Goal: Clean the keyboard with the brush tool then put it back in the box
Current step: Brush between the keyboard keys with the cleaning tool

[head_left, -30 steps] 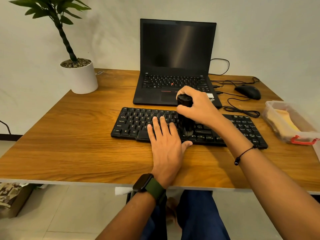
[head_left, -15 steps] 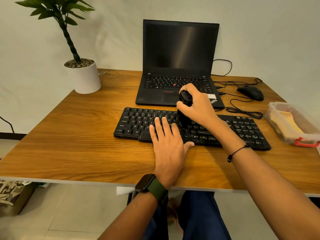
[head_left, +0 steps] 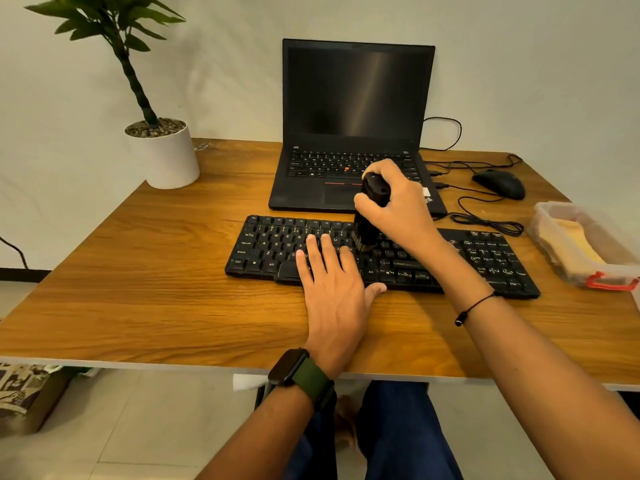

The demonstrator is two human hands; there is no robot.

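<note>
A black keyboard [head_left: 273, 249] lies across the middle of the wooden desk [head_left: 138, 289]. My right hand [head_left: 398, 209] grips a black cylindrical brush tool [head_left: 372, 209], held upright with its bristles down on the keys near the keyboard's middle. My left hand [head_left: 332, 292] lies flat with straight fingers on the keyboard's front edge and lower keys, just left of the brush. A clear plastic box [head_left: 585, 247] with a red latch stands open at the desk's right edge, with something yellow inside.
An open black laptop [head_left: 353, 109] stands behind the keyboard. A black mouse [head_left: 500, 183] and its coiled cable [head_left: 488, 220] lie at the back right. A potted plant in a white pot [head_left: 166, 157] stands at the back left.
The brush tool in my right hand has moved from the lower key rows up toward the middle rows. My left hand has stayed on the keyboard's front.
</note>
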